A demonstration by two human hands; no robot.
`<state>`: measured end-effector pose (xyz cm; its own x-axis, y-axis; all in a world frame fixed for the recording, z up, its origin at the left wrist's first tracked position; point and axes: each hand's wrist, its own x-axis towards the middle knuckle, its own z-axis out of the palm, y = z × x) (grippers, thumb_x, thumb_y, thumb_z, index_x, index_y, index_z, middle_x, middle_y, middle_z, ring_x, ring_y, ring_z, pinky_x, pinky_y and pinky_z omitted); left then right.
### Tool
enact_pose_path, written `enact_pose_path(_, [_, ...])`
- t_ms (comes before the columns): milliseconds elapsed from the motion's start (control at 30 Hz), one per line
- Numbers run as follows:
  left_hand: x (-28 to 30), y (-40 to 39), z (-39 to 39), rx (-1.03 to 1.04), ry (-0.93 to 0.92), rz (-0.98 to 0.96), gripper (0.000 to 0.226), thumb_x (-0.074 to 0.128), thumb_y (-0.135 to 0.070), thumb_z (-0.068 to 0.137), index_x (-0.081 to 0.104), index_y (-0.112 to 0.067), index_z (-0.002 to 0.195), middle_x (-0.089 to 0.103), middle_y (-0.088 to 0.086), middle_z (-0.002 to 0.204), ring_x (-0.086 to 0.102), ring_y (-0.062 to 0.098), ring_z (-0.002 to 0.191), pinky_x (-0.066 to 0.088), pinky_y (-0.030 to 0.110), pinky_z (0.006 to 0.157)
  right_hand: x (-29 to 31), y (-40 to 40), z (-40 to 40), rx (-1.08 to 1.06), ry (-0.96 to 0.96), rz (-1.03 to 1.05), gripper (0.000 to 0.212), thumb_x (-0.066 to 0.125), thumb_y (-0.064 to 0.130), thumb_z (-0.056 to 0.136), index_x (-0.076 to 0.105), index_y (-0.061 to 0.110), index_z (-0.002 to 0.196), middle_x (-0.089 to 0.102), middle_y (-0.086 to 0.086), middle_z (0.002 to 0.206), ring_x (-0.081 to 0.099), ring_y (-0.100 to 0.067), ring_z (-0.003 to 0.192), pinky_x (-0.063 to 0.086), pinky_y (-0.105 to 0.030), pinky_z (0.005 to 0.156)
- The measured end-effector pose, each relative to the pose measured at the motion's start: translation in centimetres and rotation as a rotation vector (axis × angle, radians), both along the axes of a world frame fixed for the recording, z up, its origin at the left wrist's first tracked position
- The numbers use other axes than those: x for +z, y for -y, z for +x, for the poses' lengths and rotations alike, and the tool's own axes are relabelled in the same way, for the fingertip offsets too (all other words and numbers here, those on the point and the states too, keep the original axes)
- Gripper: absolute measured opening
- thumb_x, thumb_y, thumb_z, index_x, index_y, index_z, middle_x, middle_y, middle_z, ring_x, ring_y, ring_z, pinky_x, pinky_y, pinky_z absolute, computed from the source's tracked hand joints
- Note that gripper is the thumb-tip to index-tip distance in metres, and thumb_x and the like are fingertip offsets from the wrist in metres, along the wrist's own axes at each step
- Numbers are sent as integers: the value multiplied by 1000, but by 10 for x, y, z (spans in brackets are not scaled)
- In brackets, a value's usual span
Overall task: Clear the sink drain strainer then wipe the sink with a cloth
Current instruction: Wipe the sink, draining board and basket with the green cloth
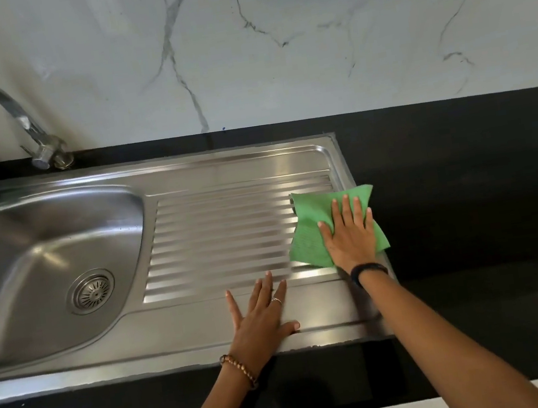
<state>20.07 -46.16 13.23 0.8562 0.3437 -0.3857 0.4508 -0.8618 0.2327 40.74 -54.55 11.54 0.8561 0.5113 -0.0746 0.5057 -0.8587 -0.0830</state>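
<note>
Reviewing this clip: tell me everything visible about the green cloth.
The green cloth is a thin, roughly square sheet with a faint ribbed or woven texture and slightly wavy edges. It lies spread flat at the right end of the steel drainboard, its far right corner reaching past the sink rim toward the black counter. The right hand presses on it palm down, fingers spread, covering its right half. The left hand does not touch it.

The sink [188, 180] is brushed, shiny steel (drainer ribbed); beside it, the worktop [462, 159] is matt black; the cloth [312, 225] is soft green fabric.
</note>
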Motion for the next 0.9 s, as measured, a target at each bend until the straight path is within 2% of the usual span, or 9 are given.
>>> enact_pose_path(200, [0, -1, -5, -4, 24, 14, 74, 32, -57, 90, -6, -27, 146, -19, 0, 155, -15, 15, 144, -23, 61, 103, -3, 21, -18, 92, 14, 8, 57, 14, 40, 99, 7, 14, 149, 7, -10, 159, -1, -25, 147, -4, -46, 119])
enact_pose_path(267, [-1, -1, -7, 19, 42, 13, 76, 31, -59, 89, -6, -26, 146, -19, 1, 155, -16, 15, 143, -24, 58, 102, -1, 37, -43, 83, 4, 16, 61, 1, 45, 95, 6, 15, 149, 7, -9, 159, 0, -25, 147, -6, -45, 118])
enact_pose_path(367, [-2, -7, -13, 85, 72, -3, 80, 33, -61, 88, -7, -24, 146, -20, 3, 155, -18, 16, 143, -26, 54, 101, 4, 55, -85, 103, -31, 16, 87, -35, 52, 76, -1, 17, 147, 2, -7, 158, -4, -26, 146, -11, -44, 114])
enact_pose_path(433, [-2, -15, -21, 124, 90, -6, 81, 36, -59, 87, -8, -24, 146, -21, 2, 155, -18, 16, 142, -26, 53, 101, 3, 60, -101, 94, -58, -4, 89, -41, 53, 70, -7, 20, 145, -3, -6, 157, -12, -25, 142, -13, -45, 113])
enact_pose_path(467, [-3, -22, -27, 148, 99, -9, 82, 38, -59, 87, -9, -25, 146, -21, 1, 154, -18, 16, 142, -25, 52, 101, 3, 59, -103, 76, -74, -11, 81, -34, 53, 76, -9, 20, 145, -5, -6, 158, -14, -26, 142, -13, -45, 113])
enact_pose_path(533, [-3, -37, -41, 194, 118, -12, 85, 42, -58, 85, -10, -27, 145, -25, -3, 151, -20, 15, 141, -23, 52, 103, 4, 46, -103, 20, -126, -6, 60, -3, 49, 93, -10, 22, 146, -8, -5, 159, -12, -26, 145, -11, -49, 115])
enact_pose_path(600, [-4, -54, -56, 233, 131, -11, 88, 44, -59, 84, -13, -28, 144, -30, -4, 146, -25, 14, 136, -19, 57, 107, 4, 25, -103, 22, -173, 42, 56, 15, 41, 99, -10, 26, 147, -12, -1, 158, -14, -25, 145, -12, -54, 113])
enact_pose_path(767, [-2, -95, -89, 404, 107, 8, 99, 51, -64, 77, -13, -28, 145, -21, 2, 155, -17, 18, 143, -13, 60, 109, -2, -47, -127, 167, -171, 123, 54, 19, 41, 99, -1, 30, 148, -10, 5, 159, -13, -23, 146, -18, -57, 109])
enact_pose_path(900, [-3, -118, -116, 502, 72, 29, 108, 49, -72, 71, -8, -19, 147, -12, 6, 157, -13, 19, 144, -11, 59, 110, -6, -106, -157, 327, -174, 134, 53, 20, 42, 98, 6, 30, 149, -7, 5, 159, -12, -24, 146, -21, -56, 106])
